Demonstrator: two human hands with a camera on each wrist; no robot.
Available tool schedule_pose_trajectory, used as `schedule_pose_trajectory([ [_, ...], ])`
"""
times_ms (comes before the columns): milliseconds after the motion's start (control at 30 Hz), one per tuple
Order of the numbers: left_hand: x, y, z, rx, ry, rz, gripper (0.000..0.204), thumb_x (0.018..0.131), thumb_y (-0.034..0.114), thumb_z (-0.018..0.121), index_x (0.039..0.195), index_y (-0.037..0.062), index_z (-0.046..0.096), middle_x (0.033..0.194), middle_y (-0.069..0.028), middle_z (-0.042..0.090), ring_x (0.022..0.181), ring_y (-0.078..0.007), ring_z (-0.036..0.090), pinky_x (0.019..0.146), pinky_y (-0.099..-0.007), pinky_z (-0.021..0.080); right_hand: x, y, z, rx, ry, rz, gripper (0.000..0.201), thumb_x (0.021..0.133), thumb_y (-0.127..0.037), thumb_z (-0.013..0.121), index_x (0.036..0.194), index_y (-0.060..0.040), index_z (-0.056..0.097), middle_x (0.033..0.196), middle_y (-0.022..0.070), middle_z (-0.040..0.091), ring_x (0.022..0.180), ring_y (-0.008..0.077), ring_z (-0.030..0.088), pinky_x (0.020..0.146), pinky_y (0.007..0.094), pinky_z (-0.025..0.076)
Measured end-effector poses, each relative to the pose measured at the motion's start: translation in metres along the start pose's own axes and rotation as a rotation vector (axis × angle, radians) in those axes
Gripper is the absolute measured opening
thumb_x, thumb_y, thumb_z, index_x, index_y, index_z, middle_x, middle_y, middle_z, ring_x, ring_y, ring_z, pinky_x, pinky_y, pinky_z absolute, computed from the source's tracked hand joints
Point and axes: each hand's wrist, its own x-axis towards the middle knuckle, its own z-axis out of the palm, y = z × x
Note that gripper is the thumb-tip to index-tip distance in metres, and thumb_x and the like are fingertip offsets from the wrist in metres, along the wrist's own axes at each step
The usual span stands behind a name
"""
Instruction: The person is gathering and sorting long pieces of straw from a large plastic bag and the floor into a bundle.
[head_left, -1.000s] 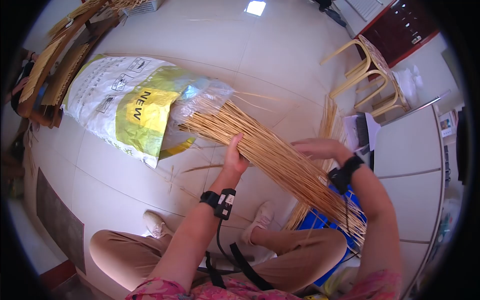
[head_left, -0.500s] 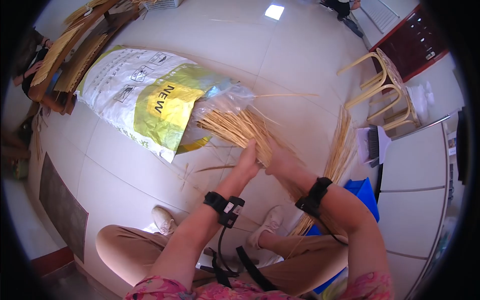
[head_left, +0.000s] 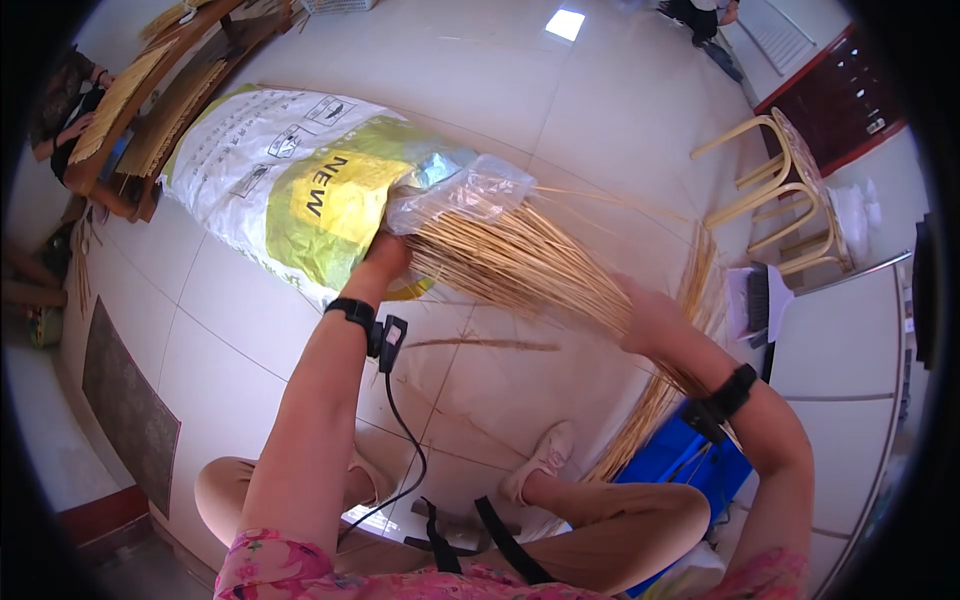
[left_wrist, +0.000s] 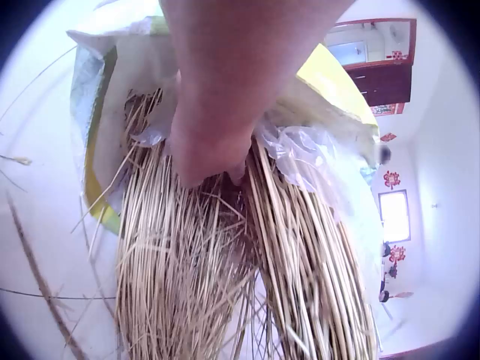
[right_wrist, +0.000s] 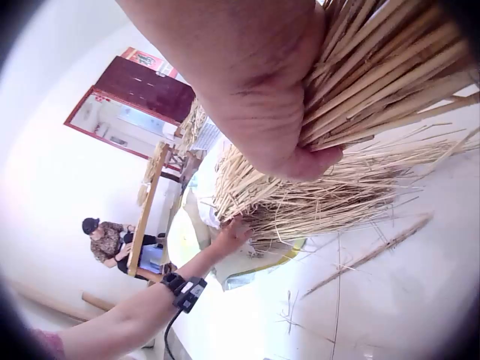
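A long bundle of straw stalks reaches out of the mouth of a white, green and yellow sack lying on the floor. My left hand is at the sack's mouth. Its fingers bend in among the stalks, and the left wrist view shows the straw parted in two on either side, with the fingertips hidden. Farther along, my right hand grips a thick handful of stalks, the thumb wrapped over them. Clear plastic lining lies over the straw by the opening.
Loose straw and a blue bin lie to the right, near a dustpan with a brush and a white cabinet. A cane chair stands behind. Another person sits by a wooden frame.
My left hand has moved left from the middle of the bundle to the sack's mouth. My right hand came in beside it, then moved back right, now gripping stalks.
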Motion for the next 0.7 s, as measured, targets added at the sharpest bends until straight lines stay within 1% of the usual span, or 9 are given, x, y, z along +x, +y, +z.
schedule_pose_trajectory([
  [33, 0.002, -0.006, 0.007, 0.043, 0.218, 0.049, 0.043, 0.08, 0.012, 0.054, 0.122, 0.0049, 0.05, 0.119, -0.022, 0.053, 0.11, -0.0343, 0.052, 0.093, -0.0385, 0.043, -0.008, 0.006, 0.001, 0.011, 0.003, -0.003, 0.072, 0.062, -0.008, 0.063, 0.129, -0.0131, 0.037, 0.084, 0.0213, 0.062, 0.082, 0.0395, 0.059, 0.07, 0.0451, 0.048],
  [100, 0.011, -0.017, 0.012, 0.084, 0.182, 0.003, 0.044, 0.08, 0.012, 0.054, 0.123, 0.0046, 0.049, 0.12, -0.0219, 0.053, 0.11, -0.0342, 0.052, 0.094, -0.038, 0.042, -0.025, 0.018, -0.014, 0.028, -0.011, -0.003, 0.073, 0.061, -0.008, 0.063, 0.129, -0.014, 0.037, 0.083, 0.0218, 0.062, 0.081, 0.0402, 0.059, 0.07, 0.0452, 0.048],
  [133, 0.016, -0.02, 0.014, 0.091, 0.092, -0.044, 0.045, 0.08, 0.013, 0.054, 0.124, 0.0045, 0.049, 0.12, -0.0219, 0.053, 0.11, -0.0341, 0.052, 0.095, -0.0378, 0.041, -0.031, 0.027, -0.02, 0.033, -0.016, 0.001, 0.074, 0.061, -0.007, 0.064, 0.129, -0.0144, 0.037, 0.083, 0.022, 0.062, 0.081, 0.0405, 0.059, 0.07, 0.0453, 0.048],
  [233, 0.031, -0.018, 0.005, 0.091, -0.478, -0.324, 0.046, 0.08, 0.013, 0.053, 0.125, 0.0042, 0.047, 0.122, -0.0219, 0.052, 0.11, -0.034, 0.053, 0.097, -0.037, 0.04, -0.049, 0.063, -0.028, -0.039, 0.026, -0.029, 0.075, 0.059, -0.006, 0.064, 0.129, -0.0142, 0.038, 0.081, 0.0223, 0.061, 0.08, 0.0412, 0.058, 0.07, 0.0454, 0.048],
  [333, 0.023, -0.012, -0.002, -0.015, -0.624, -0.338, 0.048, 0.08, 0.013, 0.053, 0.127, 0.0038, 0.046, 0.123, -0.0218, 0.051, 0.111, -0.0338, 0.053, 0.099, -0.0362, 0.038, -0.055, 0.099, -0.026, -0.06, 0.069, -0.06, 0.075, 0.059, -0.006, 0.065, 0.128, -0.0144, 0.039, 0.081, 0.0222, 0.061, 0.08, 0.0411, 0.058, 0.07, 0.0455, 0.048],
  [467, 0.017, 0.005, -0.039, -0.278, -0.711, -0.055, 0.049, 0.079, 0.013, 0.057, 0.125, 0.0, 0.046, 0.128, -0.0206, 0.047, 0.109, -0.0337, 0.054, 0.093, -0.0403, 0.046, -0.066, 0.136, -0.029, -0.152, 0.069, -0.03, 0.075, 0.058, -0.006, 0.065, 0.127, -0.0142, 0.039, 0.082, 0.0207, 0.061, 0.079, 0.0403, 0.059, 0.068, 0.0449, 0.048],
  [567, 0.015, 0.032, -0.076, -0.567, -1.169, -0.505, 0.048, 0.079, 0.014, 0.06, 0.122, -0.0044, 0.048, 0.127, -0.0209, 0.047, 0.103, -0.034, 0.057, 0.079, -0.0425, 0.055, -0.08, 0.16, -0.028, -0.261, 0.123, -0.04, 0.073, 0.058, -0.006, 0.065, 0.126, -0.013, 0.04, 0.084, 0.02, 0.062, 0.079, 0.0393, 0.059, 0.067, 0.0452, 0.048],
  [600, 0.016, 0.036, -0.08, -0.658, -1.164, -0.516, 0.043, 0.083, 0.018, 0.057, 0.116, -0.0082, 0.049, 0.117, -0.0196, 0.052, 0.097, -0.033, 0.06, 0.066, -0.0401, 0.058, -0.084, 0.161, -0.028, -0.294, 0.134, -0.034, 0.072, 0.059, -0.006, 0.065, 0.126, -0.0127, 0.04, 0.086, 0.0195, 0.062, 0.079, 0.0386, 0.059, 0.067, 0.045, 0.048],
  [700, 0.03, 0.042, -0.109, -0.714, -1.264, -0.394, 0.043, 0.086, 0.02, 0.055, 0.115, -0.01, 0.046, 0.108, -0.0205, 0.054, 0.085, -0.0312, 0.064, 0.065, -0.0383, 0.058, -0.091, 0.156, -0.036, -0.382, 0.141, -0.051, 0.07, 0.061, -0.006, 0.065, 0.126, -0.0117, 0.04, 0.091, 0.0177, 0.062, 0.082, 0.036, 0.06, 0.068, 0.0441, 0.048],
])
